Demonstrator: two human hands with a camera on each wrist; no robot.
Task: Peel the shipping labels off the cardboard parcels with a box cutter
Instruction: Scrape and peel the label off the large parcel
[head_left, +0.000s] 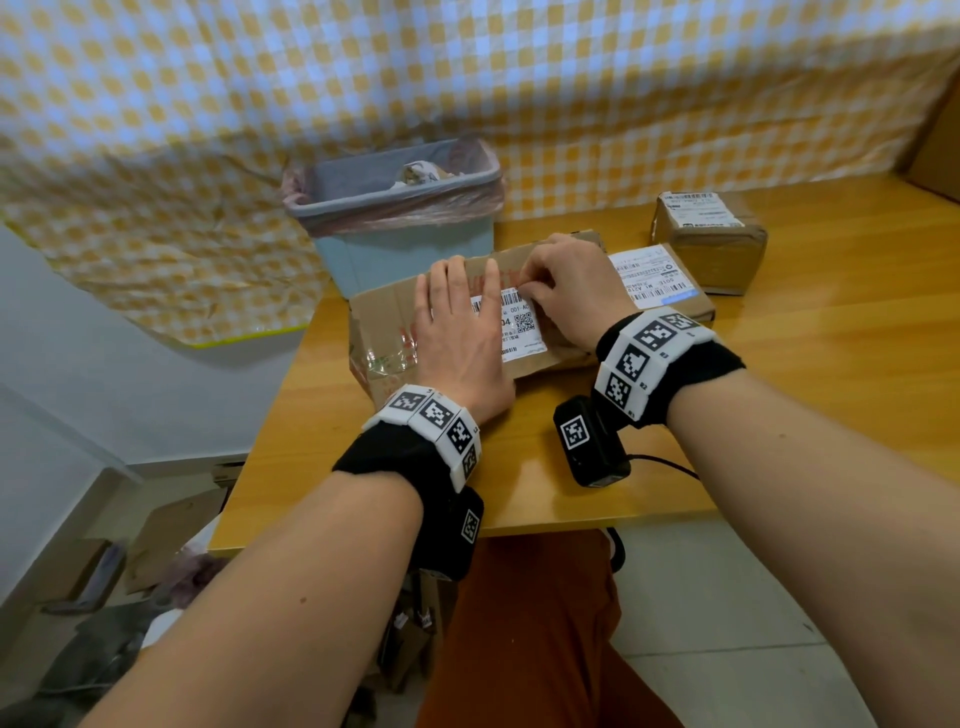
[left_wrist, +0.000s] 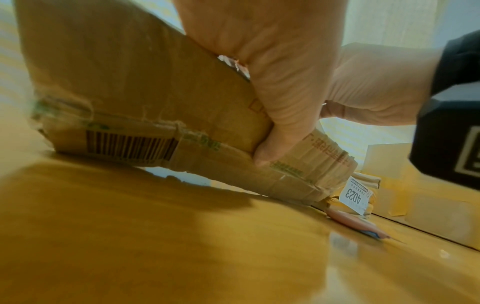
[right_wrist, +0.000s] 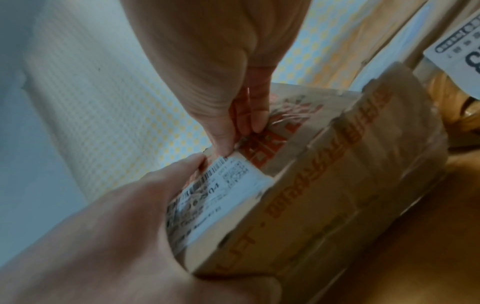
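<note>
A: Where's the parcel being worked on?

B: The flat, crumpled brown cardboard parcel with red print (head_left: 395, 317) lies on the glossy yellow wooden table (head_left: 779, 395), near its left edge, just in front of the pale blue plastic waste bin lined with a pinkish bag (head_left: 400, 218).

A: And the hands?

B: The left hand (head_left: 460, 332) lies flat on top, fingers straight, with the thumb over the near side wall in the left wrist view. It half covers the white rectangular shipping label with barcode and QR code (head_left: 522, 325). The right hand (head_left: 571, 288) pinches that label's far corner between thumb and fingertips (right_wrist: 255, 121).

A: Other parcels?

B: A second flat brown parcel with a white label (head_left: 657, 278) lies right of it, and a small taped brown box bearing a label (head_left: 709, 236) stands further back.

A: The cutter?

B: A pinkish tool with a blue tip (left_wrist: 355, 223) lies on the table beside the parcel; too blurred to be sure.
</note>
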